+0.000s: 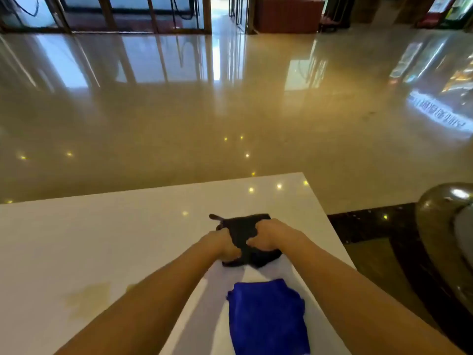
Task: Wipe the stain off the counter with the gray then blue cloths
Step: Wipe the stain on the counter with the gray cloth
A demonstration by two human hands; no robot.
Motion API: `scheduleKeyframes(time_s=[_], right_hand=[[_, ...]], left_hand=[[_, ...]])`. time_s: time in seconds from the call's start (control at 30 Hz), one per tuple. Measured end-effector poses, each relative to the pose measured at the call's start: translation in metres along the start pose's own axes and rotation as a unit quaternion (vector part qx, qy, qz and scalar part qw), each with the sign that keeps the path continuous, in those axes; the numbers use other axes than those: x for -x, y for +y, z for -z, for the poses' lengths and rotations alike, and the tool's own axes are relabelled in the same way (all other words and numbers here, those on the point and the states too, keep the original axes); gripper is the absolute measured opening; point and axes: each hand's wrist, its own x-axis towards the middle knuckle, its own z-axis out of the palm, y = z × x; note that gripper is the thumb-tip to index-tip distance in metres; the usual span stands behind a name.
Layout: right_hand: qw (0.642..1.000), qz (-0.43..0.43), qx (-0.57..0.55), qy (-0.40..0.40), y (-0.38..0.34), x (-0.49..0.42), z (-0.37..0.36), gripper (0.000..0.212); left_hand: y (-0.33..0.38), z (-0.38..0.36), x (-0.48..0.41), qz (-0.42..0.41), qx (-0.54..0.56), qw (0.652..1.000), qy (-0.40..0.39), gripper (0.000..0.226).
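Note:
A dark gray cloth [245,235] lies bunched on the white counter [102,226], toward its right end. My left hand [221,245] grips the cloth's left side and my right hand [268,235] grips its right side. A folded blue cloth [266,319] lies flat on the counter between my forearms, nearer to me and apart from the gray one. A faint yellowish stain [87,298] spreads on the counter to the left of my left forearm.
The counter's far edge and right corner [303,175] border a glossy tan floor [230,111]. A dark rounded shiny object [445,226] stands off the counter's right side. Glass doors run along the back.

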Motion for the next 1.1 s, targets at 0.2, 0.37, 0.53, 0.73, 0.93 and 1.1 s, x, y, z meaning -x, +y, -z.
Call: scheduleKeyframes(time_s=[0.2,0.37,0.53,0.73,0.93,1.1], right_hand=[[0.978,-0.025,-0.077,0.194,0.037,-0.028,-0.074,0.053],[0.887,-0.056,-0.388,0.245,0.026,-0.038,-0.083,0.051],[0.815,-0.063,-0.566,0.11,0.023,-0.026,-0.068,0.034],[0.758,0.023,-0.648,-0.065,-0.009,-0.001,-0.077,0.036],[0.853,0.112,-0.489,-0.141,-0.101,0.025,-0.103,0.03],[0.948,0.268,-0.153,-0.076,-0.163,0.022,-0.103,0.036]], left_hand=[[0.0,-0.073,-0.031,0.053,0.192,0.947,0.251,0.076],[0.004,-0.075,-0.049,0.099,0.378,0.893,0.222,0.036],[-0.008,-0.059,-0.037,0.081,0.457,0.88,0.098,0.025],[-0.056,-0.069,0.034,-0.007,0.706,0.69,0.16,0.033],[-0.131,-0.106,0.117,0.006,0.762,0.57,0.309,0.054],[-0.166,-0.135,0.156,0.08,0.675,0.686,0.258,0.033]])
